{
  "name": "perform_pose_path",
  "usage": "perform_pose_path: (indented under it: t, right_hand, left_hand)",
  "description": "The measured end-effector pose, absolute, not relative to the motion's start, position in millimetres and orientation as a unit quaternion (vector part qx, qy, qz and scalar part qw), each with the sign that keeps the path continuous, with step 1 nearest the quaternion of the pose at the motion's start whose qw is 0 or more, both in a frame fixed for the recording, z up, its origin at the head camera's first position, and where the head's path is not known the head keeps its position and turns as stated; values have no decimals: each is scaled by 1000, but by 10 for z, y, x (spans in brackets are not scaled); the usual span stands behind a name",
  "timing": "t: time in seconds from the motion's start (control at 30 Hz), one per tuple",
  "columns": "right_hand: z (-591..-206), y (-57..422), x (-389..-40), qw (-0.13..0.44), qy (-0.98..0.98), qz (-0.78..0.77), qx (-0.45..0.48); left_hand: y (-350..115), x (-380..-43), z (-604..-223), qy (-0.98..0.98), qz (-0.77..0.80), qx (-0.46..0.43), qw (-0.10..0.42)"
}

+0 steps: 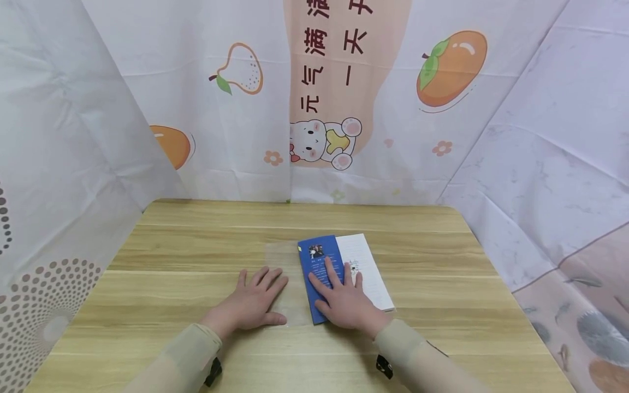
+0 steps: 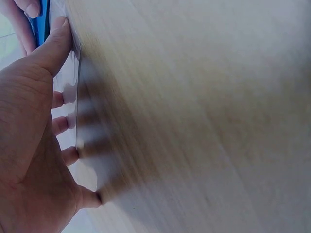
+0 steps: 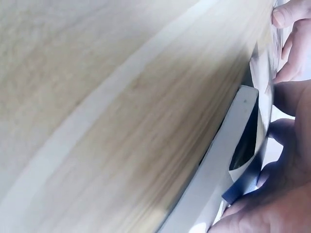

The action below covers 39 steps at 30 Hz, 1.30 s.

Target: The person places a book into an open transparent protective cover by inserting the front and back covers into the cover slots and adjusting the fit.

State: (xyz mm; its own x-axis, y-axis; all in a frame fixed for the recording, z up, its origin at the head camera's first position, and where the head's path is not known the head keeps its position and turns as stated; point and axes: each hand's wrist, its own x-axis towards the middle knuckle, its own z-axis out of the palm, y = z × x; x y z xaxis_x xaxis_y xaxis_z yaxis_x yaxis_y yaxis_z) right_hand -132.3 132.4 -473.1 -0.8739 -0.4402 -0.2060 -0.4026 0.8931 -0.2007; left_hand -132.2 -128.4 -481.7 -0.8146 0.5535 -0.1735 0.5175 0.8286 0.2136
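- A person's left hand [image 1: 253,303] lies over a clear, thin plastic sheet [image 1: 297,301] with its fingers extended and slightly apart, gripping nothing; in the left wrist view the fingertips [image 2: 72,154] rest along the sheet's edge and the thumb reaches toward the other hand.
- The right hand [image 1: 346,303] rests on a blue paper cover flap [image 1: 319,273], its fingers straight and spread, holding it by touch alone without curling round it.
- The blue flap belongs to a book with white pages [image 1: 368,267], which sits right of the table's middle, tilted a little; the flap covers its left part, and a white page with a small dark drawing shows on its right.
- A small photo [image 1: 316,251] and lines of pale print mark the blue flap, and a small yellow patch [image 1: 300,249] sits at its upper left corner.
- In the right wrist view, the flap bows away from the thick white page block, leaving a dark gap between them.
- The clear sheet extends left from the book, between the two hands; how far it runs under the book cannot be told.
- Both rest on a light wood-grain table [image 1: 196,245], before a white cloth backdrop [image 1: 221,136] printed with fruit.
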Motion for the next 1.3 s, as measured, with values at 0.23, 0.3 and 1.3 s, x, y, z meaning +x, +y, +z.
perform_pose_path:
  t: [0.23, 0.3, 1.3]
  right_hand:
    - [-4733, 1301, -1316, 123, 965, -84, -216]
    - [-4745, 1302, -1320, 121, 966, -83, -214]
    - [-4726, 1203, -1313, 91, 977, -10, -194]
  left_hand:
    - [-1282, -1323, -4813, 949, 83, 282, 115]
    - [-1282, -1322, -4812, 949, 84, 283, 115]
    - [-1296, -1316, -4788, 948, 88, 285, 115]
